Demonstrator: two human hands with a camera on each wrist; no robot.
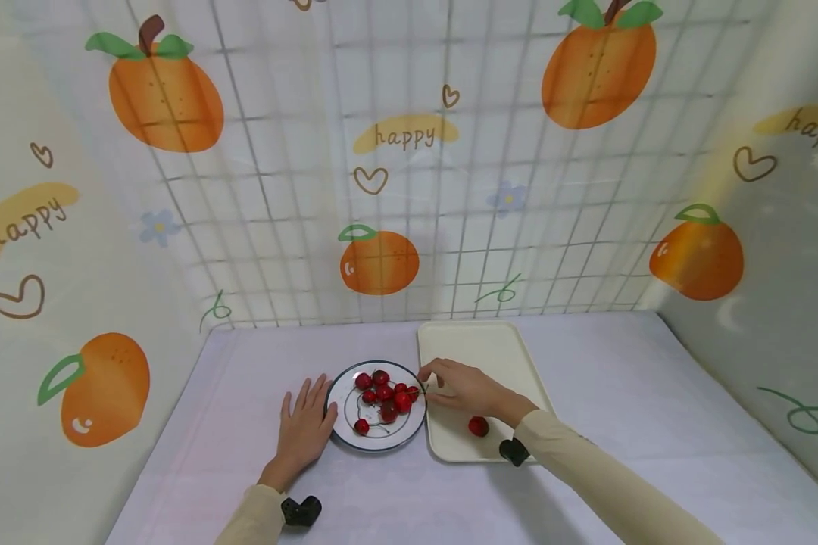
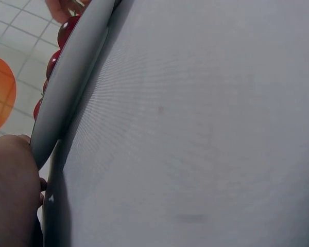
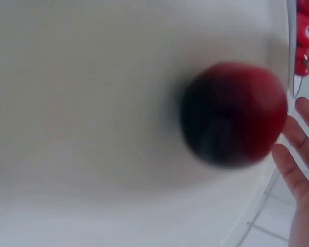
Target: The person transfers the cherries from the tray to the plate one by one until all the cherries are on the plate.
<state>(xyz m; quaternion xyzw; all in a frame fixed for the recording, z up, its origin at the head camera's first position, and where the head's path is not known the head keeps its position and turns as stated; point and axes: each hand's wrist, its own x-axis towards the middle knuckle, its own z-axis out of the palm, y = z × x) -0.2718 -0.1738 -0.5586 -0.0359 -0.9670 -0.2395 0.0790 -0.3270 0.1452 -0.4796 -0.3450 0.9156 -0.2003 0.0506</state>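
Observation:
A white plate (image 1: 354, 439) with a dark rim holds several red cherries (image 1: 385, 393), some with stems. My left hand (image 1: 303, 430) lies at the plate's left side, fingers spread and straight, thumb against the rim. In the left wrist view, part of that hand (image 2: 13, 185) shows beside the plate's underside (image 2: 74, 87). My right hand (image 1: 466, 387) hovers over the cream tray's left edge, fingertips beside the plate's right rim near a cherry stem; a gap shows between thumb and index finger. Its other fingers (image 3: 301, 139) look extended in the right wrist view.
A cream rectangular tray (image 1: 477, 341) stands right of the plate, close to its rim. One round red fruit (image 1: 478, 426) lies on the tray beneath my right wrist, large and blurred in the right wrist view. A printed curtain (image 1: 300, 227) bounds the back and sides.

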